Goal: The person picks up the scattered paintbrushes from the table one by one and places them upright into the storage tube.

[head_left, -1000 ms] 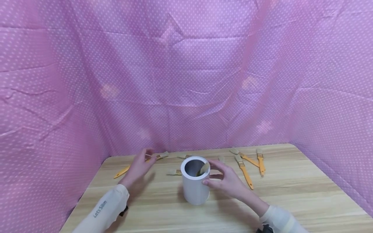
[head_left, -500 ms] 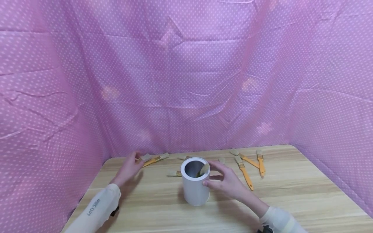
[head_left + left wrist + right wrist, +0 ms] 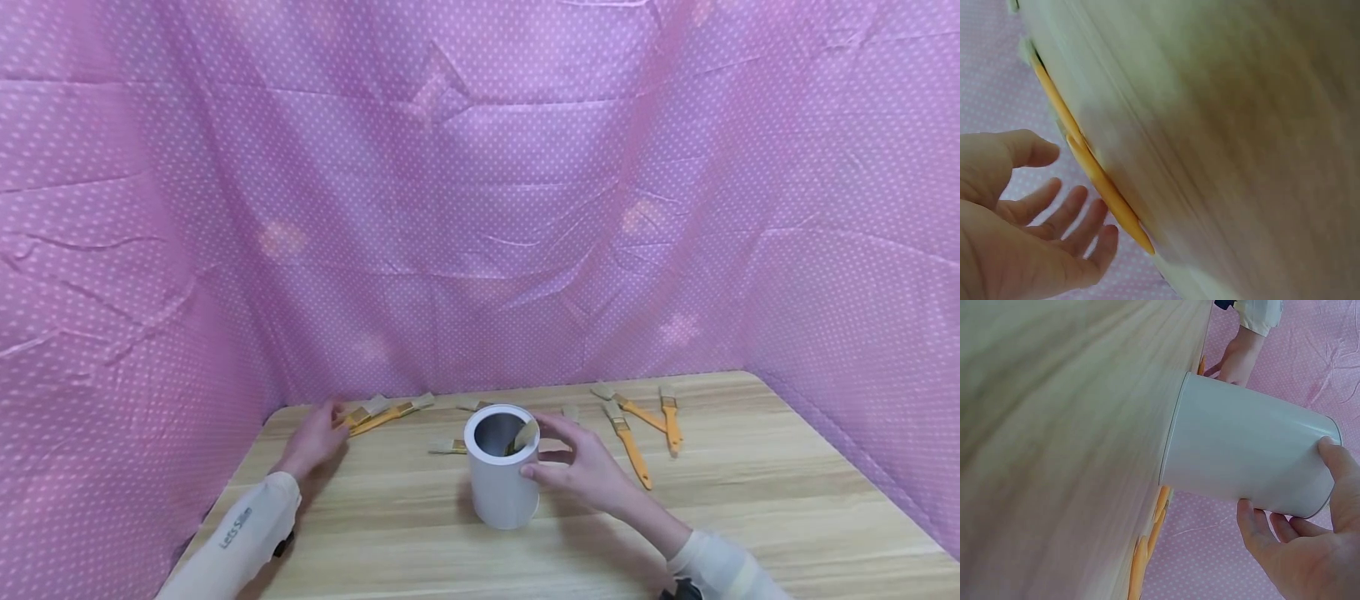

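Observation:
A white cylindrical can (image 3: 504, 498) stands upright on the table, and the bristles of one paintbrush (image 3: 527, 434) show inside its mouth. My right hand (image 3: 588, 473) holds the can near its top, thumb and fingers on either side in the right wrist view. At the far left, my left hand (image 3: 310, 440) is by two yellow-handled paintbrushes lying close together, a nearer one (image 3: 378, 420) and a farther one (image 3: 357, 415). In the left wrist view its fingers are loosely bent beside a yellow brush handle (image 3: 1110, 197), with nothing between thumb and fingers.
Three yellow-handled brushes lie at the right, one (image 3: 634, 454) pointing toward the front. Around the can lie a brush on its left (image 3: 452, 447), one behind (image 3: 474, 407) and bristles (image 3: 570, 412) beyond my right hand. A pink dotted curtain (image 3: 480, 208) encloses the wooden table (image 3: 787, 500).
My left hand has moved left along the brushes, uncovering the farther one's bristles and ferrule. The right hand and the can have stayed in place.

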`<state>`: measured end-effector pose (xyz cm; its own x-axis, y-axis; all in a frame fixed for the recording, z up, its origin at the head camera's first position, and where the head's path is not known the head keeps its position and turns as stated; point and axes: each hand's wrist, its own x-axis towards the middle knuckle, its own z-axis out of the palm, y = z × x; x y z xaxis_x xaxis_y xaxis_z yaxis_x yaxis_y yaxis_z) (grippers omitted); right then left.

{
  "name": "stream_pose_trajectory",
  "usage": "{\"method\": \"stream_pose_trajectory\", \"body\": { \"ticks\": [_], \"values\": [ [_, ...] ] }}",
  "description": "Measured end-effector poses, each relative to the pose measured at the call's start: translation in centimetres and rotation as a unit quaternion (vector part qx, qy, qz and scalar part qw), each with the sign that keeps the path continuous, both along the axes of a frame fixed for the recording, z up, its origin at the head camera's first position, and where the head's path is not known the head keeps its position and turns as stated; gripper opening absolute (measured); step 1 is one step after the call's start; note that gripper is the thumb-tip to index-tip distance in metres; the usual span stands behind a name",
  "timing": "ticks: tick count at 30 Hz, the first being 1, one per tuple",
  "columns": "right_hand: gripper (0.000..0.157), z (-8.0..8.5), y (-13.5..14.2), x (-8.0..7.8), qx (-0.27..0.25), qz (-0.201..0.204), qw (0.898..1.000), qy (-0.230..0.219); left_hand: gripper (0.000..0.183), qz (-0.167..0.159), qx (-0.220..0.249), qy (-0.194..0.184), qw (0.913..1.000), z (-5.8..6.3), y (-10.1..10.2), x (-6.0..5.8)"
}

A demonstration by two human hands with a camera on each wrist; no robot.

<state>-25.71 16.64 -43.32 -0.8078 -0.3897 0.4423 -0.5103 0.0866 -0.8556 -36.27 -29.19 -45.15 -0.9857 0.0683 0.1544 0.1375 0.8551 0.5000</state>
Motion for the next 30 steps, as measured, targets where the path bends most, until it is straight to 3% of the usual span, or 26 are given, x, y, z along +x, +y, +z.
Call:
{"method": "stream_pose_trajectory", "body": {
  "ticks": [4, 13, 20, 30],
  "values": [
    [0.069, 0.0, 0.0, 0.0, 0.0, -0.003, 1.0, -0.003, 0.053, 0.024, -0.019, -0.028, 0.9991, -0.2, -0.5, -0.4],
    [0.07, 0.2, -0.1, 0.0, 0.0, -0.008, 1.0, -0.01, 0.038, 0.053, -0.03, -0.042, 0.9973, -0.1, -1.0, -0.8],
    [0.069, 0.0, -0.2, 0.0, 0.0, -0.011, 1.0, -0.009, 0.02, 0.052, -0.047, -0.04, 0.9967, -0.3, -1.3, -1.0],
    [0.069, -0.2, -0.1, -0.1, 0.002, -0.013, 1.0, -0.006, 0.023, 0.049, -0.051, -0.023, 0.9972, -0.2, -1.0, -1.4]
  ]
}}
